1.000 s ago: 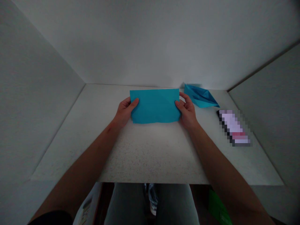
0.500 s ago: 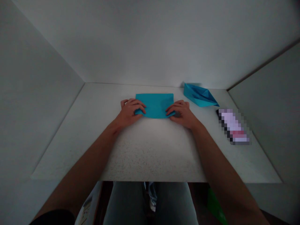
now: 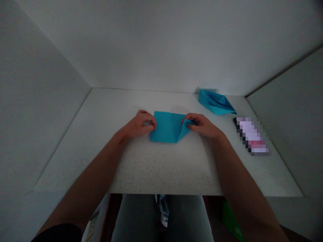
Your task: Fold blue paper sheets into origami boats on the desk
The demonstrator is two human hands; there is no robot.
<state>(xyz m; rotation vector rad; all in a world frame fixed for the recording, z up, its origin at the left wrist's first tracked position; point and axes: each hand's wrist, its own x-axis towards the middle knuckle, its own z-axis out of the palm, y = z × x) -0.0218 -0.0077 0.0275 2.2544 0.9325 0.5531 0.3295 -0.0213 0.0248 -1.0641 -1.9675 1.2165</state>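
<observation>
Head view, left hand, right hand, fingers clamped on paper edges (tabletop open)

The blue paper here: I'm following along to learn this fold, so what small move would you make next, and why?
I'd probably press the turned-in corner flat with your right hand. Its fingers hold the right corner of the blue paper folded inward, and that flap looks slightly raised, not creased down. Your left hand is gripping the opposite edge, so the sheet seems steady enough.
</observation>
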